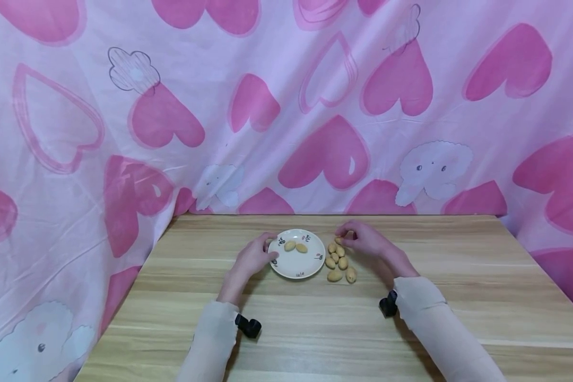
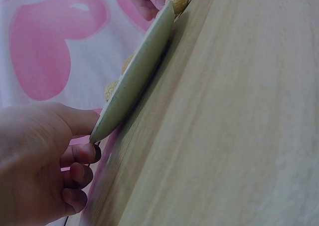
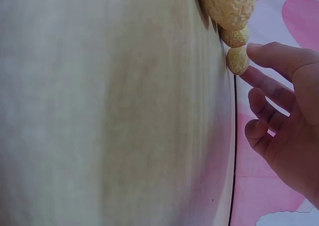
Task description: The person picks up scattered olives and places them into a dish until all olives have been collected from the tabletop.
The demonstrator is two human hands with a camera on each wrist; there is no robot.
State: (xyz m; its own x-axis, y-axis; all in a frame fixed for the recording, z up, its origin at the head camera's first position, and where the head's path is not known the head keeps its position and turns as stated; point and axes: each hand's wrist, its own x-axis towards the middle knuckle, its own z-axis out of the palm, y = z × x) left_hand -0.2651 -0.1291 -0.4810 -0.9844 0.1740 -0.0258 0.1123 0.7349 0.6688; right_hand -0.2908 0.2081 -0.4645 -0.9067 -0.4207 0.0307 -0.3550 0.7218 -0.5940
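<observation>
In the head view a white round plate (image 1: 298,265) with small dark drawings round its rim bears two tan, wrinkled nuts (image 1: 290,245). My left hand (image 1: 252,257) pinches the plate's left rim between thumb and fingers; the left wrist view shows the plate (image 2: 134,86) edge-on. To the right of the plate, several more nuts (image 1: 343,263) lie in a loose cluster on the table. At the far end of that cluster, my right hand (image 1: 366,240) pinches a nut (image 3: 238,61) between thumb and index finger, its other fingers loosely bent.
The wooden table (image 1: 310,329) ends at the back against a pink cloth (image 1: 277,63) printed with hearts, which also hangs along the left side. A black wrist camera (image 1: 249,326) sits on the left forearm and another black camera (image 1: 389,304) on the right.
</observation>
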